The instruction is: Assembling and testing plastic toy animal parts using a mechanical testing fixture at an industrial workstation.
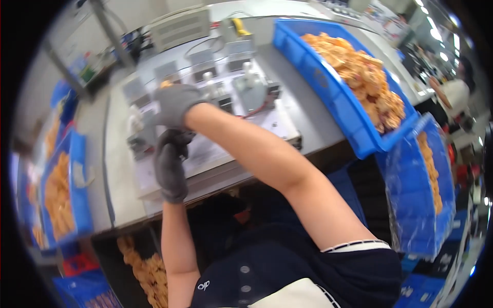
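My right hand (177,105), in a grey glove, reaches across to the left over a row of small bench fixtures. Its fingers look bent, and a small orange bit (166,83) shows at their far side; what it is I cannot make out. Just below it is my left hand (171,169), also gloved in grey, with fingers curled near the front of the leftmost fixture (137,122). Anything inside it is hidden. To the right stand a fixture with a white-topped clamp (209,84) and a grey metal fixture (250,92) with red wires.
A blue crate (328,84) of crumpled golden-orange pieces stands at the right, above a plastic-lined blue crate (416,195). More orange pieces fill a blue bin (61,192) on the left and a dark box (146,272) below. A beige instrument box (179,28) sits behind the fixtures.
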Tool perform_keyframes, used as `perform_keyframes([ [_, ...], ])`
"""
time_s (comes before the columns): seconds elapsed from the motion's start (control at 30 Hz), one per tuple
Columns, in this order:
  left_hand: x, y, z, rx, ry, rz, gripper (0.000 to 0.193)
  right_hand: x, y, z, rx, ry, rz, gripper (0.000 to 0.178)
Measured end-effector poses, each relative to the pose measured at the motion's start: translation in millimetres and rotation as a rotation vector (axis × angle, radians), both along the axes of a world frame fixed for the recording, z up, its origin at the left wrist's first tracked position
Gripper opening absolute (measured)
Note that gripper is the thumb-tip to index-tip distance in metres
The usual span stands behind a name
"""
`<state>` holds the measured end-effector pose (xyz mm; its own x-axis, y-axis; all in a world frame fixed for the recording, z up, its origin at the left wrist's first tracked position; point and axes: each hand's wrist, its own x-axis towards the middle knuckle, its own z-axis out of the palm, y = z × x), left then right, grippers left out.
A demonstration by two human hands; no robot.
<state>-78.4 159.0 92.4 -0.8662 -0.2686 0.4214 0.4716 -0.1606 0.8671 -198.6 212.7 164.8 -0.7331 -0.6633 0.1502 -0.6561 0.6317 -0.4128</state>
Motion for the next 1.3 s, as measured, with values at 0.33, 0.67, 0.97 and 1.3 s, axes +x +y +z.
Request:
perform_keyframes([
  [0.33, -4, -24, -21, 0.01, -0.004, -0.028, 0.042, -23, 128, 84, -0.586, 0.536, -0.331, 0.042],
  [0.67, -3, 3, -11, 0.059, -0.128, 0.473, 0.032, -69, 448, 2, -0.019, 0.408, -1.127, 0.101],
  [0.97, -4, 7, -8, -0.038, -0.135, 0.539, 0.027, -148, 428, 3, 0.232, 0.492, -1.049, 0.091],
  [1.3, -4, 15, -9, -0.086, -0.099, 0.562, 0.027, -300, 433, -18, 0.149, 0.134, -0.922, 0.053],
])
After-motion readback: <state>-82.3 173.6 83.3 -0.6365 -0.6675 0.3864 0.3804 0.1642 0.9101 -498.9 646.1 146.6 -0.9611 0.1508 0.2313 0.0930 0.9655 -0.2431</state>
